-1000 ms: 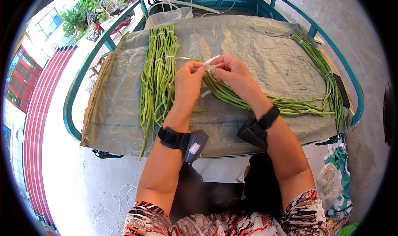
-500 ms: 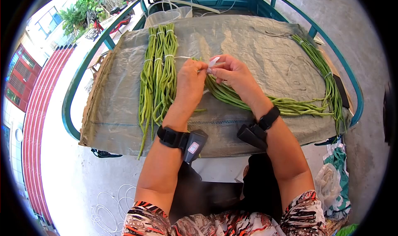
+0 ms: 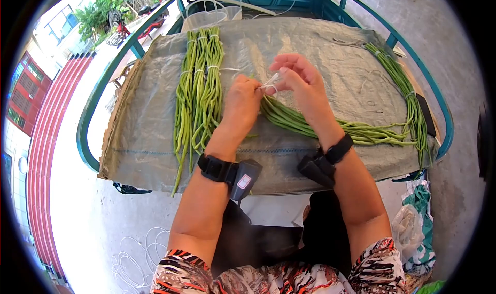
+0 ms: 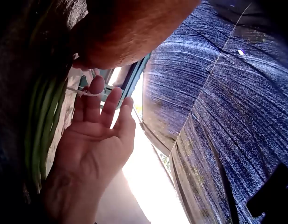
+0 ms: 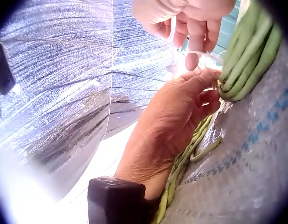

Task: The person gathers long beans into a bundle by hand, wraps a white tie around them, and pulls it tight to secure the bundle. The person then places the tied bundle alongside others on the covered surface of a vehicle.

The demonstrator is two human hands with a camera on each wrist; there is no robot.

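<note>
Right hand (image 3: 310, 87) has drawn up and away from the left hand (image 3: 243, 100)

Half a second ago the fingers of both hands met closely at the end of the bean bundle; now a gap separates them, bridged by a thin white tie (image 3: 270, 85). The left hand pinches this tie between thumb and finger, right beside the bundle's end. The right hand is spread, its fingers mostly extended, with the tie looped across one fingertip.

The bundle of green beans (image 3: 292, 119) lies on the sheet, running from the left hand beneath the right hand and forearm to the right-hand side, where its tips meet another long tied bunch (image 3: 395, 74). Left of the hands lie three tied bundles (image 3: 199, 82) side by side, with a loose white strip (image 3: 231, 69) at the nearest one.

Under everything spreads a grey-brown sheet (image 3: 320, 46), flanked by a teal rail (image 3: 447, 113). Beyond its far edge stand clear buckets (image 3: 204, 20).
</note>
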